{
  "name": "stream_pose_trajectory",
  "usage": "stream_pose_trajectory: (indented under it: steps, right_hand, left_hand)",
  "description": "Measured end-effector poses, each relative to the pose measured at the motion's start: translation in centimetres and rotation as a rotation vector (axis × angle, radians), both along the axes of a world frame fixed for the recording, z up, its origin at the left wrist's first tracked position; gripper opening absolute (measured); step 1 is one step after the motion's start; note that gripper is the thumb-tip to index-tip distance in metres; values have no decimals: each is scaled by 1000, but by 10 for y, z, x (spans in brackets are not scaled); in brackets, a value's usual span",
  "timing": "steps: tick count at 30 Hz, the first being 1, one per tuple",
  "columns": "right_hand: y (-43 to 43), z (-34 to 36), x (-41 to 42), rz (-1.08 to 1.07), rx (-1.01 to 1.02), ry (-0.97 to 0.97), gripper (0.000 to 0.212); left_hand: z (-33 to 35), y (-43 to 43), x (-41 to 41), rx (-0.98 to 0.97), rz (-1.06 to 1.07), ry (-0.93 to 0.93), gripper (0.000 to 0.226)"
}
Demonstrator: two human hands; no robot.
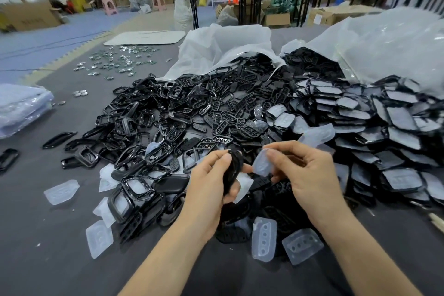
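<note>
My left hand [209, 187] grips a black plastic frame [232, 168], held on edge between thumb and fingers. Just to its right, my right hand [305, 170] pinches a translucent white rubber button pad [262, 163] between thumb and forefinger. The pad and the frame are close together above a heap of black plastic frames and shells [192, 113] on the grey mat [48, 235]. Two more translucent pads [264, 238] lie below my hands.
Stacked black pieces with white pads [384, 127] spread to the right, spilling from clear plastic bags [384, 50]. Loose translucent pads [61, 192] lie at left. Small metallic parts [115, 62] are scattered farther back. A folded plastic bundle [21, 108] sits at the far left.
</note>
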State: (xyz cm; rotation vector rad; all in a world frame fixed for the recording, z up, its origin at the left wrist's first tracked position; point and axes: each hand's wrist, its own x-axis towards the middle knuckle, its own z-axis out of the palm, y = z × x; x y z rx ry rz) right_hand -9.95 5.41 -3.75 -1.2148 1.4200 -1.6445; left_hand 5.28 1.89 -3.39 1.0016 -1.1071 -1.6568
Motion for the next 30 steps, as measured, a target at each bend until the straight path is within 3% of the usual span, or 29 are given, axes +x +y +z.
stream_pose_trajectory:
  steps: [12, 22, 30]
  right_hand:
    - [-2, -4, 4, 23, 57, -197, 11]
    - [-1, -3, -3, -104, 68, -102, 18]
    - [1, 5, -4, -17, 46, -237, 23]
  left_hand:
    - [-3, 1, -1, -137, 9, -38, 22]
    - [-6, -3, -2, -7, -3, 112, 20]
    - [-7, 1, -2, -172, 34, -16, 30]
